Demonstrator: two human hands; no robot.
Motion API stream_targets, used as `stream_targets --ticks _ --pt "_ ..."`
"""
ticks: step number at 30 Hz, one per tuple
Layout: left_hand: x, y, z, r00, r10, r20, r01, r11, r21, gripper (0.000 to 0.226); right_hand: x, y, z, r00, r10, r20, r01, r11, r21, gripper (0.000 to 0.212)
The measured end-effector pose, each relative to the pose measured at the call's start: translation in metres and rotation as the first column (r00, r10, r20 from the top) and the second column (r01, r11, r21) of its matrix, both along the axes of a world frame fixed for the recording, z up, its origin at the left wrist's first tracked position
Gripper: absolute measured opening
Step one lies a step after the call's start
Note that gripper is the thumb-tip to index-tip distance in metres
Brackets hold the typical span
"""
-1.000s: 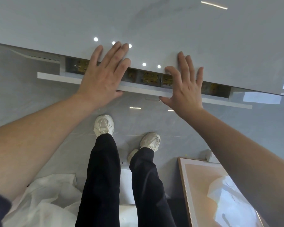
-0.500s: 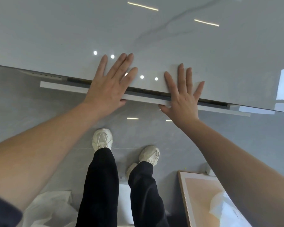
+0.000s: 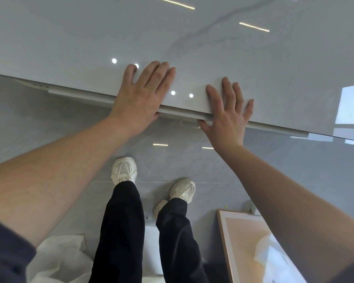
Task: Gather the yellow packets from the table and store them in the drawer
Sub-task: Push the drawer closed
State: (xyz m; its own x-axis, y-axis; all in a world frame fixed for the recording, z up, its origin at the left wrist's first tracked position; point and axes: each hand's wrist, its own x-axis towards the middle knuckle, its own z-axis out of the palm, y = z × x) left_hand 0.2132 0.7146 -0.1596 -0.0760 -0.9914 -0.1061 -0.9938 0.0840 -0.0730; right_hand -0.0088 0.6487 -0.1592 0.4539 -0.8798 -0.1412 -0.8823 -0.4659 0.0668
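The white drawer front (image 3: pixel 84 96) sits almost flush under the edge of the glossy grey tabletop (image 3: pixel 253 68); only a thin strip of it shows. My left hand (image 3: pixel 140 97) lies flat with fingers spread, palm against the drawer front and fingers over the table edge. My right hand (image 3: pixel 227 111) is pressed flat the same way further right. Neither hand holds anything. The yellow packets are hidden; no gap into the drawer shows.
Below the table are my dark trouser legs and white shoes (image 3: pixel 124 170) on a grey tiled floor. A wood-framed panel (image 3: pixel 243 242) leans at lower right. White plastic sheeting (image 3: pixel 57 258) lies at lower left.
Both hands have pushed the drawer inward. A second ago it stood open with yellow packets visible inside; now it is nearly flush and the packets are out of sight.
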Motion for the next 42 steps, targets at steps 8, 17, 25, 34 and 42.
stream_targets --ticks 8,17,25,34,42 --pt "0.0 -0.009 -0.007 1.0 0.001 0.002 -0.001 0.997 -0.078 0.096 0.003 -0.007 -0.003 0.995 -0.048 0.082 0.055 0.996 -0.075 0.091" --pt "0.001 -0.014 -0.02 1.0 -0.023 0.0 0.023 0.994 -0.111 0.076 0.005 -0.013 -0.006 0.997 -0.078 -0.021 0.077 0.997 -0.024 0.104" --pt "-0.002 -0.013 -0.019 0.998 0.001 -0.056 -0.008 0.992 -0.129 0.077 0.009 -0.011 -0.006 0.99 -0.133 -0.045 0.132 0.991 -0.015 0.103" --pt "-0.007 -0.017 0.007 0.995 0.09 -0.044 -0.083 0.985 0.153 0.106 0.028 0.025 0.034 0.997 0.076 0.025 -0.08 0.958 0.275 0.092" --pt "-0.008 -0.029 0.02 0.992 0.127 -0.007 -0.114 0.913 0.391 0.101 0.029 0.048 0.046 0.996 0.072 -0.05 -0.045 0.914 0.404 0.085"
